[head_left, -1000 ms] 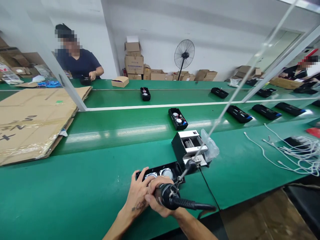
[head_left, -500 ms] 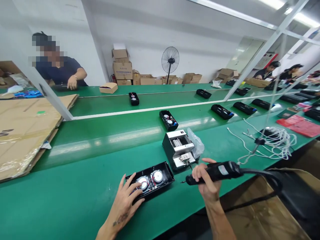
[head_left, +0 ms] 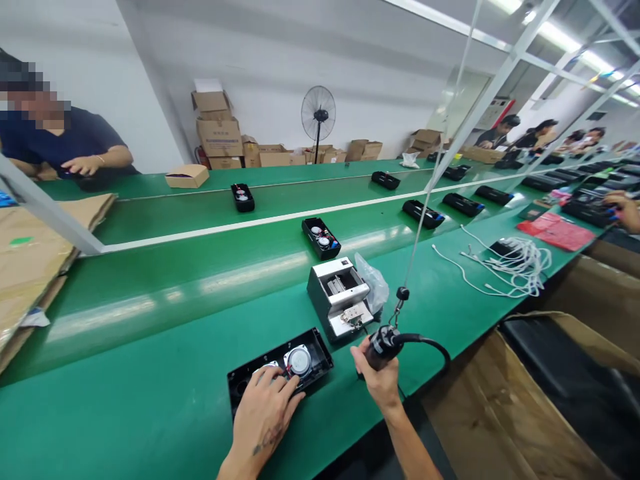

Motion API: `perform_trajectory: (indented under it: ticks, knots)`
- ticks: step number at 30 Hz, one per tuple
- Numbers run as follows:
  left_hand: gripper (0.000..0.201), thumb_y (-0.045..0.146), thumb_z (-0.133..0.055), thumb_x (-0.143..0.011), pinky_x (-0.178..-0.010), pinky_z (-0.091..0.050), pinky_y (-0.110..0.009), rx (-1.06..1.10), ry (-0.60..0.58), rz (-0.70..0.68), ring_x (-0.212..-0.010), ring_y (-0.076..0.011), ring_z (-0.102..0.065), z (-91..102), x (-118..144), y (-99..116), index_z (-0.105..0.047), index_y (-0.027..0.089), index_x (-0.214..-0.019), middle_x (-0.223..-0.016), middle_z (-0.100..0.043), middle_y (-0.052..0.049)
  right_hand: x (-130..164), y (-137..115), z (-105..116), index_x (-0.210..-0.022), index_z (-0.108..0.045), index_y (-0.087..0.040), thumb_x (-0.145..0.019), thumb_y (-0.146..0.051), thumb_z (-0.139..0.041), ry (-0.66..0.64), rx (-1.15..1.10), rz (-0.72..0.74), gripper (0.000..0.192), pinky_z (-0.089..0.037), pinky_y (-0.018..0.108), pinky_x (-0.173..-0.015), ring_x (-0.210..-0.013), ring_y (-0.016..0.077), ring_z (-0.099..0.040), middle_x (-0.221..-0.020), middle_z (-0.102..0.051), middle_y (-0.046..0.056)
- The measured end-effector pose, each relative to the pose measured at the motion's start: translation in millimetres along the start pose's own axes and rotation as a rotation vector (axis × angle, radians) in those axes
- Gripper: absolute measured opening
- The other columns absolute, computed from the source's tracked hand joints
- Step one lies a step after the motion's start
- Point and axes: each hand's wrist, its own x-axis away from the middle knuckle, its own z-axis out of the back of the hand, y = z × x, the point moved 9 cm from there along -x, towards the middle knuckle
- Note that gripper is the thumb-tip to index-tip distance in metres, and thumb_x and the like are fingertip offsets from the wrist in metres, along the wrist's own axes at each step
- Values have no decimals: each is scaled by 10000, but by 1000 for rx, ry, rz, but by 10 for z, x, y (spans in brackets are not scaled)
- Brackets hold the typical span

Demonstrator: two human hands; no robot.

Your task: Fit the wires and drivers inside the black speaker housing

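Speaker case [head_left: 280,367]: open black tray at the near edge of the green bench [head_left: 150,400], long axis running left-near to right-far; two round speakers inside.
Left hand [head_left: 265,413]: fingers spread flat on the case's left end, covering one speaker.
Right hand [head_left: 381,377]: just right of the case, closed around a hanging screwdriver [head_left: 383,343], tip toward the bench; this hand is farther from the case than the left.
Screw feeder [head_left: 339,300]: behind the case's right end, plastic bag beside it.
Belt: another open case [head_left: 321,238] beyond the feeder.

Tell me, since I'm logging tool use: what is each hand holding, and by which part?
The right hand grips the electric screwdriver around its body. The left hand holds nothing; it rests flat on the open speaker housing.
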Motion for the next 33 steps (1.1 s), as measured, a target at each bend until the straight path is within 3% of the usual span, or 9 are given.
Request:
perform_trajectory:
  ticks: [2,6,10,14,18,21,26,33]
  knots:
    - [134,313,-611,-1041,-964,-483,-446,4,20,0,-970,-269,-679,20,13,0,-733,267,-1074,-820,-747,-9,-125,-131,8,-924,-620,-215,-844,-440,-852,0,-16,60,333,-480,299,-498,-457,136,-533,-573,-577,-73]
    - [155,310,-579,-1052,-955,-478,-433,18,38,11,-957,-260,-669,31,13,1,-728,268,-1048,-807,-737,-5,-461,-655,58,-1256,-528,-241,-973,-397,-731,75,-108,269,382,-512,337,-624,-538,152,-586,-624,-615,-91]
    - [163,309,-572,-1053,-944,-484,-430,33,51,16,-946,-253,-676,31,9,3,-729,264,-1047,-822,-747,-3,-693,-944,-54,-1179,-525,-229,-949,-379,-760,101,-22,373,361,-512,347,-669,-548,141,-602,-643,-633,-87]
    - [172,308,-567,-1055,-956,-480,-429,36,60,16,-967,-254,-681,39,8,10,-731,264,-1037,-807,-750,-3,-743,-881,-168,-1060,-516,-237,-884,-454,-803,56,23,369,400,-500,331,-582,-480,137,-559,-586,-600,-98]
    - [208,309,-539,-1066,-959,-489,-430,27,53,19,-970,-252,-679,46,7,16,-741,267,-1043,-804,-750,-10,-657,-730,-267,-1079,-550,-229,-838,-404,-850,-127,21,209,422,-486,309,-516,-463,137,-541,-584,-596,-100]
    - [194,306,-550,-1060,-971,-490,-437,28,37,28,-980,-254,-676,35,12,16,-739,266,-1044,-819,-754,-8,-462,-776,-352,-1141,-552,-252,-858,-371,-850,-256,-141,131,428,-464,283,-480,-446,130,-536,-601,-592,-105]
    - [113,287,-631,-1020,-984,-488,-453,39,13,36,-1002,-270,-675,12,20,17,-734,256,-1051,-828,-749,-6,-96,-1073,-559,-1061,-558,-299,-964,-435,-733,-330,-482,217,241,-403,245,-424,-393,102,-422,-572,-473,-120]
    - [135,280,-603,-1032,-974,-506,-434,32,15,32,-1000,-257,-683,25,13,13,-730,271,-1075,-834,-762,-6,94,-974,-859,-1018,-507,-306,-986,-423,-703,-354,-468,220,231,-403,232,-407,-378,101,-388,-544,-408,-139]
